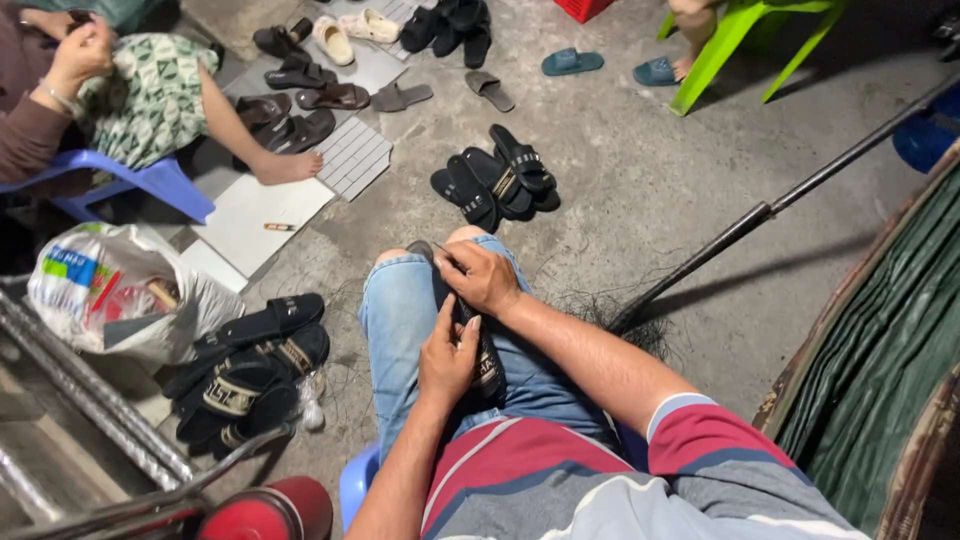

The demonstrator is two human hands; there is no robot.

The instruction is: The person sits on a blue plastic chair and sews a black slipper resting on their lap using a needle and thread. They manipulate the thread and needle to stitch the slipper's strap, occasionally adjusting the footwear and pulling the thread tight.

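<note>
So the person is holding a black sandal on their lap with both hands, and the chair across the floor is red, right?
Not quite: the head view shows that the chair across the floor is bright green, not red. The rest holds: both the left hand and the right hand grip a black sandal lying on the lap.

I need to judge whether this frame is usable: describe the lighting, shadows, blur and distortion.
Head view: soft, even light on the concrete floor, no glare. The dark pole throws a faint shadow beside it. Left hand and right hand are sharp on the black sandal on the lap. The frame's corners are darker, and wide-angle stretch shows at the edges, as on the green chair.
</note>
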